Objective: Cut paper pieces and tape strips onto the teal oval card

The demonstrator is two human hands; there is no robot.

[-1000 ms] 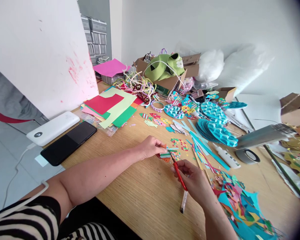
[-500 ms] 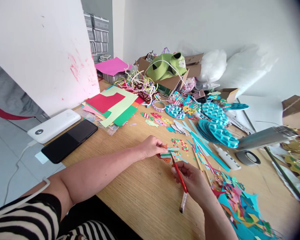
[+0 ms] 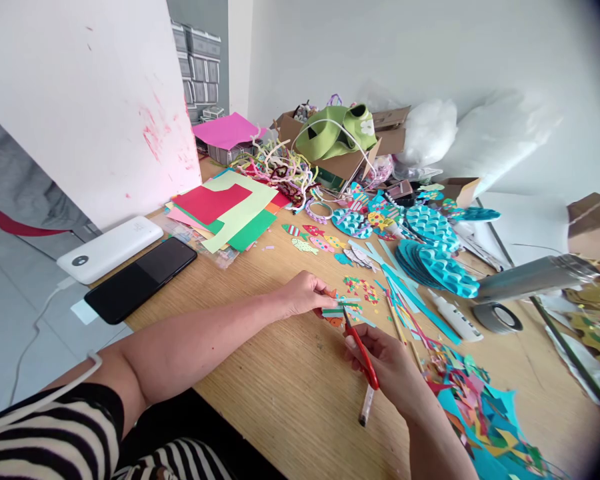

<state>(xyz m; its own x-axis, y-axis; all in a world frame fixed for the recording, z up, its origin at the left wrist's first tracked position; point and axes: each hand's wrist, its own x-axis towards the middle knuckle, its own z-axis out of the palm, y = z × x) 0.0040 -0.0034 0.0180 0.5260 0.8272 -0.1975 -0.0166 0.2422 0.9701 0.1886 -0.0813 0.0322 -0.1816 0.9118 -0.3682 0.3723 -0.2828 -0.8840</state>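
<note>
Woodgrain table (image 3: 280, 387), striped paper fish (image 3: 337, 309), red scissors (image 3: 364, 357)

no words, brands or numbers can be read anywhere. the white power bank (image 3: 111, 248) carries only a small round mark, too blurred to make out, and the phone (image 3: 141, 279) screen is dark.
</note>
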